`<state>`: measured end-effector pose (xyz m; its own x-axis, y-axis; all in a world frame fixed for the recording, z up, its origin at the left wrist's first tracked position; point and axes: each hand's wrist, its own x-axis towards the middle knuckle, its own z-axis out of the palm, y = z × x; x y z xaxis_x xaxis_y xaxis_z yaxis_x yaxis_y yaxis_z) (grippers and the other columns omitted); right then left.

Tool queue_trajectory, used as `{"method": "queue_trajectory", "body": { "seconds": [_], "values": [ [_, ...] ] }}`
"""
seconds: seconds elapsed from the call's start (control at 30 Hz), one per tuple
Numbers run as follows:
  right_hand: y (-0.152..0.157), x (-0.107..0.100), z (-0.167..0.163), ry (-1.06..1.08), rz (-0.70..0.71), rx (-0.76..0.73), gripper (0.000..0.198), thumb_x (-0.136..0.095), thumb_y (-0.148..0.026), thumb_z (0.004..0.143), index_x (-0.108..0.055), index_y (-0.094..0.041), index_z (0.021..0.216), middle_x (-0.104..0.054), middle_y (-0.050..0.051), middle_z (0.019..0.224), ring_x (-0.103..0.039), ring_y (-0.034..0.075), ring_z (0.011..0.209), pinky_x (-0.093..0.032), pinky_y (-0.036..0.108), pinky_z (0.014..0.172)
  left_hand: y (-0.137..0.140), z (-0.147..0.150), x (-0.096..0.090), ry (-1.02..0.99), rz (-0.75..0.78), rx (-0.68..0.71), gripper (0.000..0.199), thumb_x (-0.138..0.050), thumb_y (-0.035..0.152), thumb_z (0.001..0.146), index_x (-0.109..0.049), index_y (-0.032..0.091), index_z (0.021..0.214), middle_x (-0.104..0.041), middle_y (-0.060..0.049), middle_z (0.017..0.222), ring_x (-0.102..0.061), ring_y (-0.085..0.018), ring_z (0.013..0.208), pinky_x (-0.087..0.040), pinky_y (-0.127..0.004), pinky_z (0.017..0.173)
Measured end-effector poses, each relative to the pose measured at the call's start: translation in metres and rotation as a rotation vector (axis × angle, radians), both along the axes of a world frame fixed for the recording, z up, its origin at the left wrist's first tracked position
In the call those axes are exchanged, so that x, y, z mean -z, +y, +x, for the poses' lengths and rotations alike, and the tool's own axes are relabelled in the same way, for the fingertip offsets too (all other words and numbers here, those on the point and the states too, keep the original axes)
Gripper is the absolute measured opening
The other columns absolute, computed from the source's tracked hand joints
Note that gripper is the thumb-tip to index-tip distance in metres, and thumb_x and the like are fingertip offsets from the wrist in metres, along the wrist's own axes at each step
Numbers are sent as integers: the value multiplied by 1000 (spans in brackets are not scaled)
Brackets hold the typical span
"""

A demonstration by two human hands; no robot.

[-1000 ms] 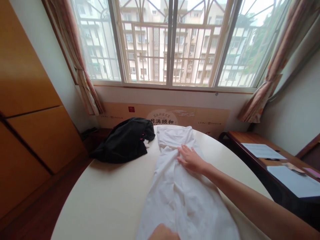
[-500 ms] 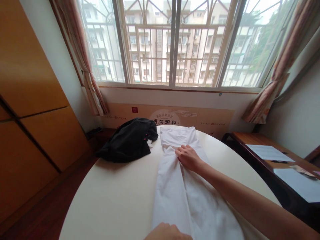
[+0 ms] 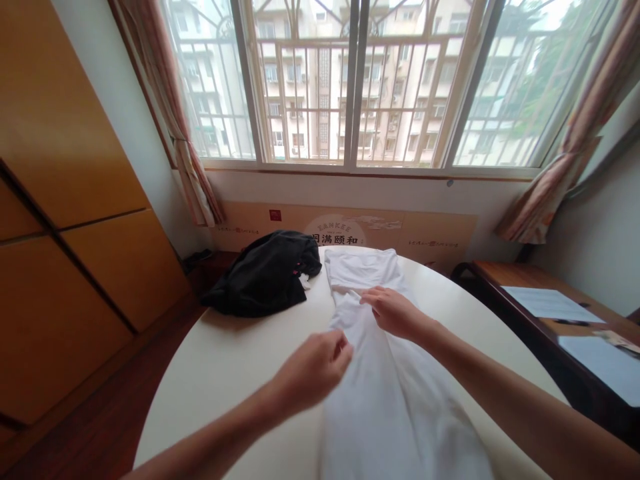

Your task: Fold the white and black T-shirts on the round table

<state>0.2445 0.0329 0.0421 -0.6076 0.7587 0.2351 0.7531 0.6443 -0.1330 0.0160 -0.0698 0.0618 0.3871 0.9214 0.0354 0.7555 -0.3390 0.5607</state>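
A long white garment (image 3: 365, 387) lies over the round table, with a folded flat section at its far end. My right hand (image 3: 393, 312) is on the cloth just short of that section, fingers bent and pinching the fabric near a crease. My left hand (image 3: 320, 363) hovers over the garment's left edge, fingers curled in and thumb close to them, with no cloth visible in it. Left of the garment rests a crumpled black cloth item (image 3: 265, 273) with a small white piece showing at its right side.
The round cream table (image 3: 215, 373) fills the middle. A wooden desk (image 3: 500, 273) with papers (image 3: 550, 303) stands to the right, a wooden cabinet (image 3: 107, 260) to the left. Behind are a printed cardboard panel (image 3: 425, 233), curtains (image 3: 187, 160) and a barred window (image 3: 355, 87).
My left hand has come up from the near end of the garment to beside its middle, its fingers off the cloth. My right hand stays near the same crease. The view has shifted slightly.
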Motion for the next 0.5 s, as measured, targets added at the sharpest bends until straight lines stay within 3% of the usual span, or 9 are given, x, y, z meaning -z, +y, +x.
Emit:
{"method": "queue_trajectory", "body": {
  "seconds": [0.13,0.17,0.23,0.37,0.5],
  "values": [
    [-81,1,-28,106,-26,-330,26,-58,-15,98,-72,-19,119,-76,12,124,-69,26,118,-51,40,107,111,-9,11,179,55,-264,22,-56,22,97,-72,14,84,-78,-13,90,-72,-24,88,-45,-28,73],
    [-100,9,-34,101,-27,-421,23,-61,-25,101,-70,-19,121,-75,11,129,-68,24,120,-50,39,110,134,-7,15,205,33,-292,25,-58,28,98,-73,13,84,-78,-14,89,-72,-25,88,-45,-28,72],
    [-129,33,-43,44,52,-569,35,-60,-43,106,-64,-19,131,-68,11,145,-65,23,128,-47,37,116,169,0,23,221,-23,-313,29,-63,35,96,-75,12,84,-78,-15,85,-74,-26,84,-46,-28,67],
    [-150,84,-44,-75,370,-589,38,-44,-36,116,-52,-21,150,-58,8,159,-56,23,143,-45,41,120,201,14,27,245,-56,-314,18,-67,26,89,-78,11,91,-80,-17,91,-77,-29,84,-51,-28,66],
    [-161,100,-39,-71,436,-562,48,-42,-36,117,-37,-25,164,-47,6,167,-49,22,151,-43,45,123,214,11,24,290,9,-377,28,-62,19,90,-76,8,111,-77,-24,120,-75,-34,112,-55,-31,81]
  ]
}}
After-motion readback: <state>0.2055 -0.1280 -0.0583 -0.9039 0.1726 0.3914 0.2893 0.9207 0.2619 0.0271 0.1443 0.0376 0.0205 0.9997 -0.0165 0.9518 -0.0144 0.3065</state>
